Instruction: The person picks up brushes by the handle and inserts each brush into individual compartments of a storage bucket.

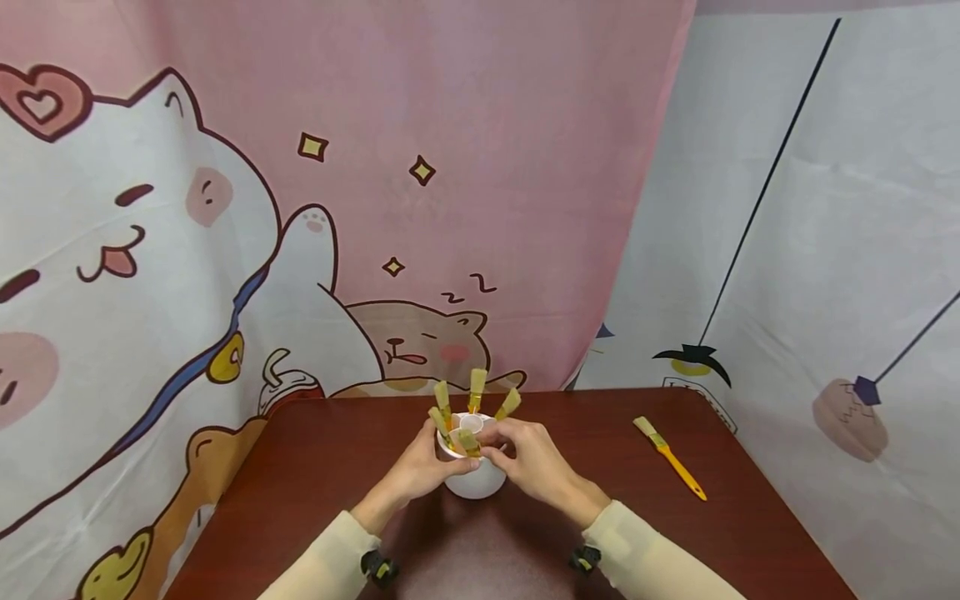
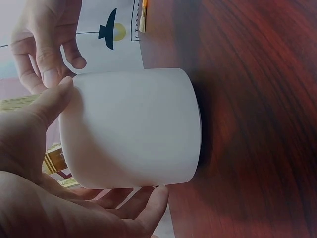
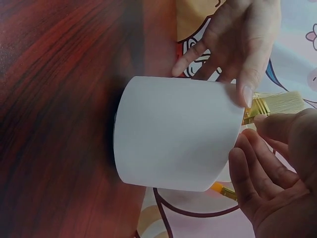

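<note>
A white round holder [image 1: 476,483] with inner compartments stands on the table near the middle of the head view. My left hand [image 1: 415,465] grips its left side, thumb at the front rim and fingers curled along the wall. At the rim, my right hand [image 1: 536,458] pinches a paintbrush [image 3: 280,103] by its metal collar; its pale bristles point up and its lower end is hidden inside the holder. Several other brushes, one of them a brush at the back [image 1: 477,389], stand around the compartments with bristles up.
To the right on the dark red-brown table [image 1: 600,433] lies another paintbrush [image 1: 670,457], with a yellow handle and bristles facing away. A printed cloth [image 1: 525,167] with cartoon cats hangs behind the table, and a pale cloth [image 1: 840,208] hangs at the right.
</note>
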`<state>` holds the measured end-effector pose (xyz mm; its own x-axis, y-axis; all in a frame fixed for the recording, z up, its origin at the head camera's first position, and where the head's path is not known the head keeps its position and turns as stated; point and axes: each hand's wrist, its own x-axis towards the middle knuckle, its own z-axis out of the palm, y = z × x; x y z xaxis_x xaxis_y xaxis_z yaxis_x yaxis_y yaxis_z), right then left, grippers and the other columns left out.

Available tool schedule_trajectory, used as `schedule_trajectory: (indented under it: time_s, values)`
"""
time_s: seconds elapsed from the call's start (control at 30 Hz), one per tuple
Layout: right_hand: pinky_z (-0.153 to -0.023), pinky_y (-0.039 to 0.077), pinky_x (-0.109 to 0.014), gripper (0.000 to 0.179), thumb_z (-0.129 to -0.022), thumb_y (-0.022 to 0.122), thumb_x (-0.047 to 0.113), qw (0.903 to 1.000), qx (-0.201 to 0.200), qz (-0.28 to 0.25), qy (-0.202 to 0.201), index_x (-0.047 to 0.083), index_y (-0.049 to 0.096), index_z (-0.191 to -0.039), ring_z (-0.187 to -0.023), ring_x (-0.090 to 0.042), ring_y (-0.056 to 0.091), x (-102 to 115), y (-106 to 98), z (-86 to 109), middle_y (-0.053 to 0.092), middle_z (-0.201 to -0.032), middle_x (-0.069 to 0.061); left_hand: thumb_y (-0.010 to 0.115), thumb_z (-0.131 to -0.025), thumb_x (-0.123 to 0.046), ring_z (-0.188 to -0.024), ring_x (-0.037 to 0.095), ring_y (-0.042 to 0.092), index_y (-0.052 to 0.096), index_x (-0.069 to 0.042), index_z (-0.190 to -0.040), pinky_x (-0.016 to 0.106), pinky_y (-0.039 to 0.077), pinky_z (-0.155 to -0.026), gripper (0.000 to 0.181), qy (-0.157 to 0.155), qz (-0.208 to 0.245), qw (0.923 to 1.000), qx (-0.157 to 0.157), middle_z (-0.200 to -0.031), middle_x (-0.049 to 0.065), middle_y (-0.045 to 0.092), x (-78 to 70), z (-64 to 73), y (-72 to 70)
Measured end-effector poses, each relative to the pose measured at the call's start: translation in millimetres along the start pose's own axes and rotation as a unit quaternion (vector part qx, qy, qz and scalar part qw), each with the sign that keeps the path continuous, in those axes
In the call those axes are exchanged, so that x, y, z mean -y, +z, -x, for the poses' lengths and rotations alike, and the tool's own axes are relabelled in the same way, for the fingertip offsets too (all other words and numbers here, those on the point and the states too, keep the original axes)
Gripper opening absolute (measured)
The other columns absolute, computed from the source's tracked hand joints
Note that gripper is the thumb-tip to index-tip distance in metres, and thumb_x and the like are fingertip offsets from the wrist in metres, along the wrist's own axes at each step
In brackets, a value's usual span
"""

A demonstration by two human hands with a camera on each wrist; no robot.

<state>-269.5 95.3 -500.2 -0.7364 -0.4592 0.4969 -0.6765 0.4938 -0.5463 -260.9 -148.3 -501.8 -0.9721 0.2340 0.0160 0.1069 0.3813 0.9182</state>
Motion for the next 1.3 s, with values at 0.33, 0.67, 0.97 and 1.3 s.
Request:
schedule_trajectory:
  time_s: [0.33,0.67,0.97,1.3]
  values:
    - [-0.086,0.072,-0.043,0.019,-0.104,0.089,0.008,0.9999,0.002,-0.004,0.011,0.014,0.088,-0.122,-0.099,-0.008,0.081,1,-1,5.4,0.086,-0.113,0.000,0.102,-0.093,-0.029,-0.160,0.049,0.056,0.038,-0.002,-0.174,0.079,0.039,-0.132,0.106,-0.013,-0.003,0.9999,-0.009,-0.174,0.027,0.053,0.2,5.2,0.4]
    - [-0.085,0.067,-0.026,0.018,-0.103,0.090,0.008,0.9997,-0.015,0.021,0.000,0.015,0.088,-0.119,-0.101,-0.010,0.081,-2,-2,10.0,0.087,-0.118,0.002,0.101,-0.094,-0.033,-0.163,0.050,0.053,0.036,0.000,-0.175,0.080,0.038,-0.132,0.109,-0.026,-0.007,0.9996,-0.010,-0.177,0.028,0.049,0.0,5.4,2.5]
    - [-0.085,0.071,-0.038,0.016,-0.102,0.090,0.007,0.9993,-0.027,0.022,-0.011,0.014,0.088,-0.116,-0.103,-0.014,0.083,-4,-2,8.6,0.087,-0.115,0.000,0.102,-0.093,-0.030,-0.160,0.049,0.056,0.040,-0.001,-0.172,0.080,0.037,-0.133,0.105,-0.020,-0.005,0.9997,-0.013,-0.174,0.027,0.052,-0.5,3.2,1.6]
    - [-0.086,0.069,-0.035,0.015,-0.105,0.088,0.011,0.9994,-0.019,0.030,0.006,0.016,0.088,-0.119,-0.102,-0.010,0.080,-6,-12,10.5,0.086,-0.115,0.003,0.101,-0.094,-0.031,-0.162,0.049,0.055,0.041,-0.002,-0.172,0.080,0.036,-0.134,0.102,-0.019,-0.009,0.9997,-0.014,-0.175,0.027,0.052,-0.9,0.5,1.2]
